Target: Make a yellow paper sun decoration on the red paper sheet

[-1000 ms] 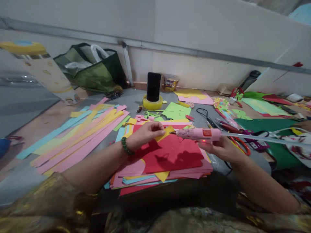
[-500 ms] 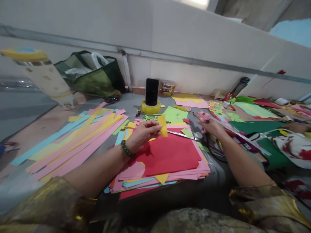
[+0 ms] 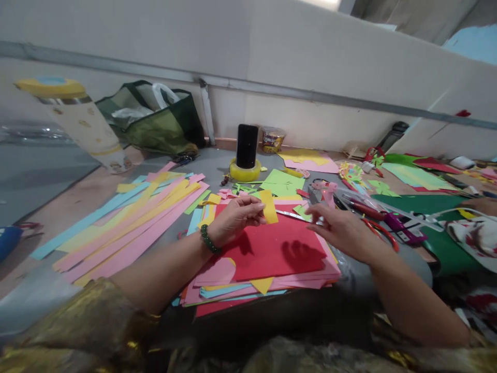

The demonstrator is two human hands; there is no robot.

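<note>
A small yellow paper piece [image 3: 270, 207] is pinched between the thumb and fingers of my left hand [image 3: 241, 217], above the red sheet [image 3: 272, 248]. My right hand [image 3: 339, 228] hovers over the right side of that sheet, fingers apart and nothing visible between them. Just behind its fingers lies a long silver tool [image 3: 291, 214] beside a green scrap, its right end hidden by the hand. The pink glue gun [image 3: 328, 190] stands behind my right hand. Under the red sheet is a stack of pink, blue and yellow paper [image 3: 267, 283].
Colored paper strips [image 3: 135, 223] spread on the left. Behind are a phone [image 3: 247, 146] on a yellow tape roll [image 3: 244, 170], a snack cup [image 3: 272, 140], a green bag [image 3: 159, 122] and a tumbler [image 3: 89, 127]. Orange-handled scissors [image 3: 382, 233] lie right; another person's hand [image 3: 483, 205] shows far right.
My right hand has let go of the pink glue gun and moved toward me and left, over the red sheet. My left hand still holds the yellow piece. The view has shifted slightly.
</note>
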